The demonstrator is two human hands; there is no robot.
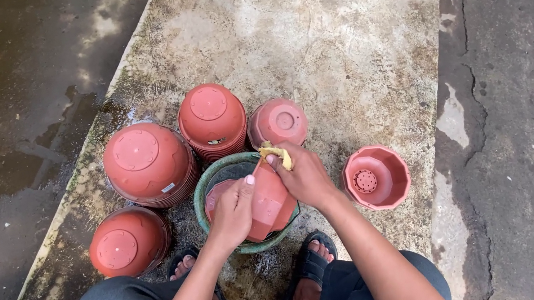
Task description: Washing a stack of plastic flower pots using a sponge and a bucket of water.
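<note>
My left hand (234, 211) grips a terracotta-coloured plastic flower pot (268, 205), held tilted over a green basin (210, 182). Beside it, my right hand (302, 176) is closed on a yellow scrubbing sponge (276, 154) pressed against the pot's upper edge. Both hands meet above the basin, between my knees.
Upside-down plastic pots stand around the basin: a stack at left (149, 165), one at lower left (127, 242), a stack at the back (212, 121), and a smaller pot (278, 123). One upright octagonal pot (376, 178) sits to the right. Wet pavement lies left; my sandalled feet are below.
</note>
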